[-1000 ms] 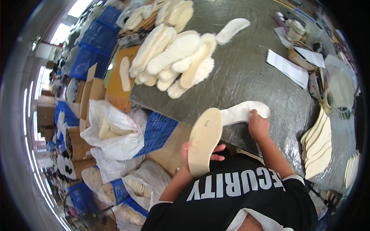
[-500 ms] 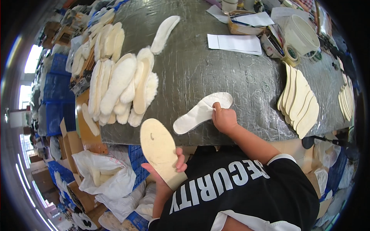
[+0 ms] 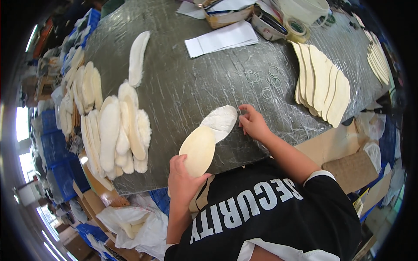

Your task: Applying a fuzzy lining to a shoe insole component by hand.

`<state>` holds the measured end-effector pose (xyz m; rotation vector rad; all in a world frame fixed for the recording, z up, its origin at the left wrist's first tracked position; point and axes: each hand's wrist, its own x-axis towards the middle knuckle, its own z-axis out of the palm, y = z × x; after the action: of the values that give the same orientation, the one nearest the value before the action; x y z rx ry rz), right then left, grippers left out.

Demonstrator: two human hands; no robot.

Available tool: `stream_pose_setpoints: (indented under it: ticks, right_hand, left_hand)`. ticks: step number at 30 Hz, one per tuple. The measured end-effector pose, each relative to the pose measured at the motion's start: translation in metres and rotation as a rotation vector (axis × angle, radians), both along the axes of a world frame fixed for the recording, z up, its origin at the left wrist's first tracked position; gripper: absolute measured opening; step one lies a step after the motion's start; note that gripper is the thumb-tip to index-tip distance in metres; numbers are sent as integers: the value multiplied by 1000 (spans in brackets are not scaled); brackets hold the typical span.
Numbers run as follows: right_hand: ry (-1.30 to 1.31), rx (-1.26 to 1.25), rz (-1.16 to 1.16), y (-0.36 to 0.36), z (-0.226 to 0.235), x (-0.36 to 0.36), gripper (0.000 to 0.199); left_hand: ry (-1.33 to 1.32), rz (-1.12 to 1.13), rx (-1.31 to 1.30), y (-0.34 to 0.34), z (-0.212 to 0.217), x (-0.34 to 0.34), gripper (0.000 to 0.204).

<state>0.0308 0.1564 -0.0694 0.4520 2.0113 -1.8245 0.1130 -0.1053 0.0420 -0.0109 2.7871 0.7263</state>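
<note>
My left hand (image 3: 185, 179) is closed on a flat cream insole (image 3: 199, 148) at the front edge of the table. This insole partly covers a shiny white insole (image 3: 223, 121), of which the upper rounded end shows. Just right of that end is my right hand (image 3: 255, 125), its fingers bent and apart with nothing between them; I cannot tell whether a fingertip touches the insole's edge. To the left lies a pile of fluffy cream insoles (image 3: 111, 135), with a single fleecy insole (image 3: 138, 56) beyond it.
Fanned cream insoles (image 3: 324, 85) lie at the right, and more (image 3: 378, 58) at the far right edge. Several thin rings (image 3: 273, 80) lie mid-table. White paper sheets (image 3: 222, 39), a basket (image 3: 228, 17) and tape rolls (image 3: 297, 28) stand at the back. Below the table is a white sack (image 3: 150, 237).
My left hand has brought the cream insole up over the white one, which now lies turned more upright. My right hand has come off the white insole. The whole view has shifted.
</note>
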Motion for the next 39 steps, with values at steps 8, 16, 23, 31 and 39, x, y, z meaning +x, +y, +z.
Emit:
stream_pose_setpoints:
  ticks: [8,16,23,31,39]
  right_hand:
    - [-154,-165,40,3,-8,-12,37]
    - [-182,-212,42,8,-2,-15,38]
    - [-201,-236,75,10,-4,-16,39]
    - [-195,-261,73,11,-8,-15,37]
    - [-168,-279,-33,11,-11,-7,29]
  left_hand:
    - [69,-242,-59,33,-27,-47,92]
    - [70,-258,-108,39,-35,-64,97]
    - [61,-233,-50,38,-39,-71,100]
    - [18,-96,-1,26,-29,-78,98]
    - [-748,387,1538,-9,-16,-85,97]
